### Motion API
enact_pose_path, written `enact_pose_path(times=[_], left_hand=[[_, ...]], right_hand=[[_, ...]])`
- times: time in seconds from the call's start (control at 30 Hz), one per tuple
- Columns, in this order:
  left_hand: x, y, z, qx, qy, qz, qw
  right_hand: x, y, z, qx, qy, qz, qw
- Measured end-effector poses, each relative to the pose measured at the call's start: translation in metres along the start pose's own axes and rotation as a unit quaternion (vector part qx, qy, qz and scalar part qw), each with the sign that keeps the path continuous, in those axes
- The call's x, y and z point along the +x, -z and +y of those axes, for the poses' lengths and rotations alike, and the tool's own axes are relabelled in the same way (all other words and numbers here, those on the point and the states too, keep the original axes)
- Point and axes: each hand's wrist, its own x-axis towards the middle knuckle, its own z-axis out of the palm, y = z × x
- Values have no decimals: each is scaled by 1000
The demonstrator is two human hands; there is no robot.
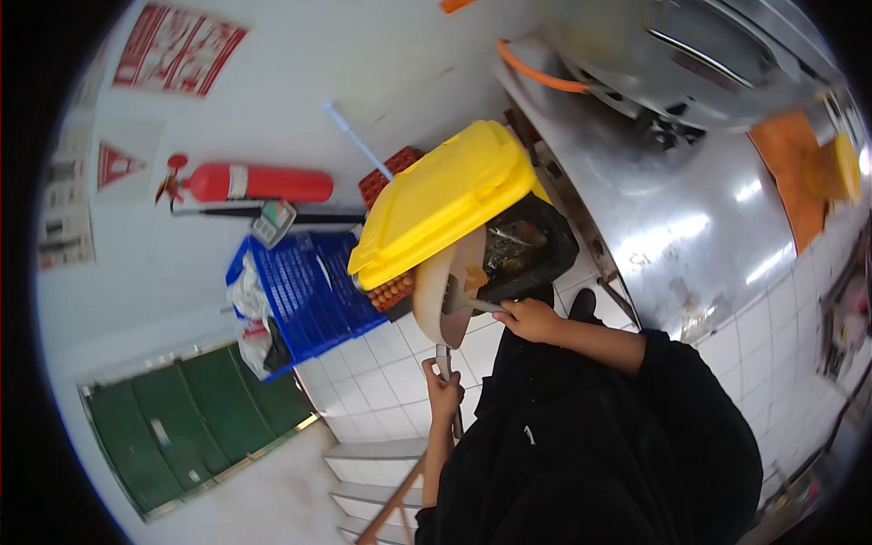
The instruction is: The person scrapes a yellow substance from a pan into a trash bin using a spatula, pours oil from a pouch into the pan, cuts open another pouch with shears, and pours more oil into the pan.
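My left hand (444, 390) grips the handle of a pale frying pan (430, 300), which is tipped on its side at the mouth of a bin. In my right hand (530, 319) is a grey spatula (458, 298), its blade inside the pan. Some yellowish food (475, 276) lies at the pan's far edge. The bin's yellow lid (446, 197) is partly raised and leans over the pan. Beneath it, a black bin liner (555, 248) holds mixed waste (514, 242). Part of the pan's far side is hidden under the lid.
A steel table (688, 225) bearing a large metal vessel (688, 61) stands at the right. Left of the bin are egg trays (392, 293), blue plastic crates (320, 293) and a wall-mounted fire extinguisher (262, 182). Steps (375, 470) descend near a green door (197, 422).
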Motion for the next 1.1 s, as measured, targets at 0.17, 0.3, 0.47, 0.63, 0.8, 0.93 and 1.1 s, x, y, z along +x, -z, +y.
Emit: enact_pose_path(times=[0.17, 0.3, 0.47, 0.63, 0.8, 0.93, 1.1], left_hand=[[22, -2, 23, -28, -44, -67, 996], [34, 2, 36, -4, -77, -71, 994], [39, 30, 33, -19, -64, -98, 993], [32, 38, 55, -12, -51, -134, 990], [39, 50, 47, -7, -40, -73, 997], [39, 50, 43, -33, -13, -89, 995], [31, 48, 50, -55, 8, -121, 991]], right_hand=[[21, -20, 31, -15, -40, -2, 999], [40, -24, 56, 4, -152, 92, 984], [29, 23, 13, -21, 40, -10, 999], [48, -7, 46, -102, 86, -9, 991], [53, -7, 54, -64, -48, 2, 997], [38, 4, 7, -35, 95, -72, 992], [60, -3, 49, -65, 38, -89, 993]])
